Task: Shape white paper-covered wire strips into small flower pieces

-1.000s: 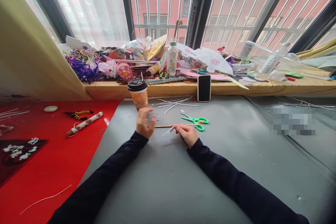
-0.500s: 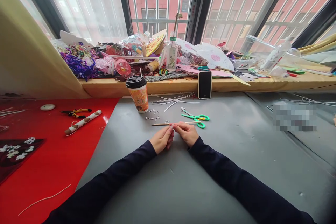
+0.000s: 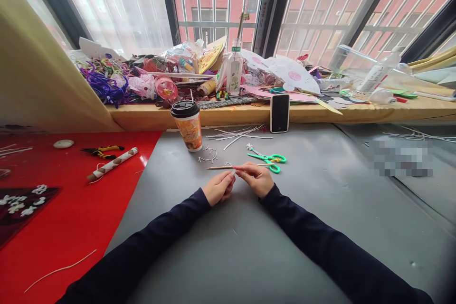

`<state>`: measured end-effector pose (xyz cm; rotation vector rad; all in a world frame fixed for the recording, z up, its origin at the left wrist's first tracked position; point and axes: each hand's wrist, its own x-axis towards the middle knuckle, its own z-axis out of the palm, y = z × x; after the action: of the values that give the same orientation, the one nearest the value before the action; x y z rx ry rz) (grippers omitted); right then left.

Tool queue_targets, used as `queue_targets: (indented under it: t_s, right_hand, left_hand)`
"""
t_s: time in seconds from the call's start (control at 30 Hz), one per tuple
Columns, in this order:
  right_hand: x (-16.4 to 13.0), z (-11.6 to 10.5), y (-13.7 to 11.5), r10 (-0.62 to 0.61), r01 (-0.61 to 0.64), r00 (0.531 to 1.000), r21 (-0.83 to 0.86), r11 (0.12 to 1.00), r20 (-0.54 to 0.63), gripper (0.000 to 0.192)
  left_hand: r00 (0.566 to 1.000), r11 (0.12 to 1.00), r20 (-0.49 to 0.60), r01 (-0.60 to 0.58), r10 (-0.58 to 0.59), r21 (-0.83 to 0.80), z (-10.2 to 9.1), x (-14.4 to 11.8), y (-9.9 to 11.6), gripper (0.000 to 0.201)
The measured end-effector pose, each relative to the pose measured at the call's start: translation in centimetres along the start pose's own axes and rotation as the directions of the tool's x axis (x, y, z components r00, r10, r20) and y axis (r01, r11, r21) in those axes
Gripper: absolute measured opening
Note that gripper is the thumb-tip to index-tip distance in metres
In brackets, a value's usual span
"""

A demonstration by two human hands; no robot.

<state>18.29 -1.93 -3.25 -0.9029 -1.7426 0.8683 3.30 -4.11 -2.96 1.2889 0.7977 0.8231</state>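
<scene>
My left hand (image 3: 219, 187) and my right hand (image 3: 257, 178) meet over the grey table (image 3: 320, 209), fingertips pinched together on a small white strip (image 3: 233, 171). A thin wooden stick (image 3: 220, 167) lies on the table just beyond the fingers; whether my right hand also holds it, I cannot tell. Green scissors (image 3: 269, 158) lie right behind my right hand. Small bent white wire pieces (image 3: 208, 156) sit behind my left hand.
A lidded paper coffee cup (image 3: 187, 124) stands behind the hands, a phone (image 3: 279, 113) leans on the cluttered sill (image 3: 249, 114). Loose white strips (image 3: 238, 134) lie near it. Left, a red mat (image 3: 71, 218) carries pliers (image 3: 101, 151) and a wrapped roll (image 3: 112, 164).
My left hand came back from near the cup and joined my right hand at the white strip; since then both hands have barely shifted.
</scene>
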Motion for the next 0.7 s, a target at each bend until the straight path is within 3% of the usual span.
queue_targets:
  t_s: [0.37,0.5,0.7]
  right_hand:
    - [-0.17,-0.07,-0.03,-0.008,0.009,1.000,-0.082,0.997,0.012,0.025]
    - [-0.17,-0.37,0.18,-0.128,0.136,0.990,-0.221,0.966,0.052,0.021]
    - [-0.09,-1.02,0.64,-0.300,0.317,0.948,-0.426,0.847,0.108,0.019]
  left_hand:
    - [0.999,0.995,0.030,0.024,-0.027,0.092,-0.55,-0.03,-0.07,0.032]
    - [0.999,0.986,0.013,0.028,-0.031,0.164,-0.81,-0.09,-0.28,0.031]
    - [0.996,0.896,-0.073,-0.010,0.047,0.445,-0.56,-0.43,0.10,0.030]
